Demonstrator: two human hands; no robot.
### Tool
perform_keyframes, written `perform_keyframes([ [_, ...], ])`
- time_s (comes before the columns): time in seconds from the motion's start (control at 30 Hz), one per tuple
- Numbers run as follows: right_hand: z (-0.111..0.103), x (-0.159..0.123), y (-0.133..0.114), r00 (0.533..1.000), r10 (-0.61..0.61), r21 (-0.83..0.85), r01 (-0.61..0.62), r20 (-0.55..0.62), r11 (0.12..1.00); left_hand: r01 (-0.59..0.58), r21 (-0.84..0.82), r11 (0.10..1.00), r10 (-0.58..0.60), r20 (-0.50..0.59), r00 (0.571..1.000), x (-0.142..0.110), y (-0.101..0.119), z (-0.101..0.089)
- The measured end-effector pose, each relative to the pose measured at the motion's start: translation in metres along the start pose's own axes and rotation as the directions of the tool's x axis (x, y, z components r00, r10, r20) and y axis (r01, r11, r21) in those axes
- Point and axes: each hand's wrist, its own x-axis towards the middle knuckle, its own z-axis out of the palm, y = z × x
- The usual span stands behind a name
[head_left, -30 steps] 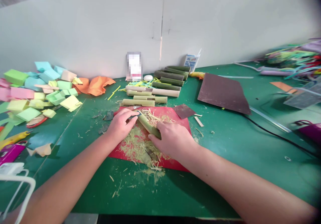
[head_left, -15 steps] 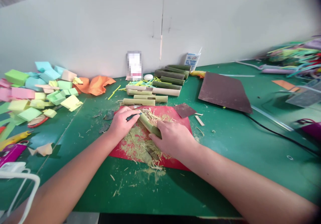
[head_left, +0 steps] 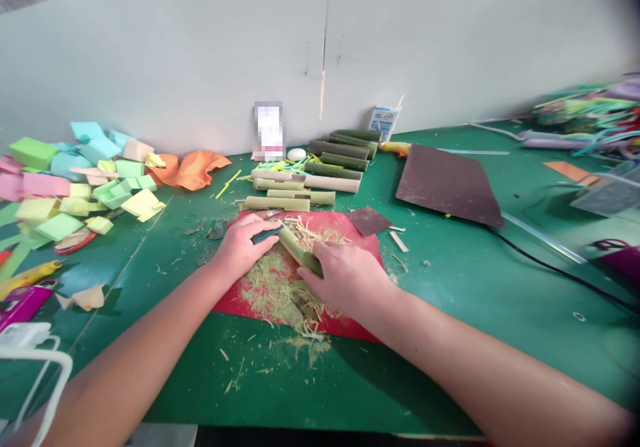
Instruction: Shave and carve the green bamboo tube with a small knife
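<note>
My right hand [head_left: 350,277] is closed around the near end of a green bamboo tube [head_left: 294,245], which slants over a red sheet [head_left: 350,327]. In my left hand [head_left: 243,247] a small dark piece, apparently folded sandpaper [head_left: 267,235], is pinched between thumb and fingers. It touches or lies right beside the tube's far end. Pale bamboo dust and shavings [head_left: 270,290] cover much of the sheet, with dark scraps [head_left: 305,305] among them. My fingers hide part of the sandpaper and the tube's near end.
Several bamboo tubes [head_left: 333,181], some notched, lie in a row behind the sheet. Folded coloured papers [head_left: 100,180] are heaped at the left. A large brown sheet [head_left: 445,183] and a black cable [head_left: 550,257] lie right. A phone [head_left: 269,130] leans on the wall.
Both hands keep their grip on the tube and the dark piece. The left hand shifts only very slightly at the tube's far end; the view moves a little.
</note>
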Motion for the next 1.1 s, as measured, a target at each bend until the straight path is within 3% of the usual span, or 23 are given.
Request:
perform_keyframes([
  [0.47, -0.0012, -0.0008, 0.0001, 1.000, -0.001, 0.004, 0.001, -0.003, 1.000, 0.095, -0.022, 0.995, -0.094, 0.033, 0.995, 0.0036, 0.0026, -0.0001],
  [0.8, -0.0040, -0.0007, -0.0014, 1.000, 0.009, 0.002, -0.010, 0.020, 1.000, 0.161, -0.019, 0.987, -0.157, 0.115, 0.981, 0.0021, 0.0037, -0.0048],
  [1.1, -0.0027, -0.0014, -0.0010, 1.000, 0.010, 0.007, -0.010, -0.004, 1.000, 0.010, -0.012, 1.000, -0.010, -0.018, 1.000, 0.0014, -0.0004, 0.0024],
])
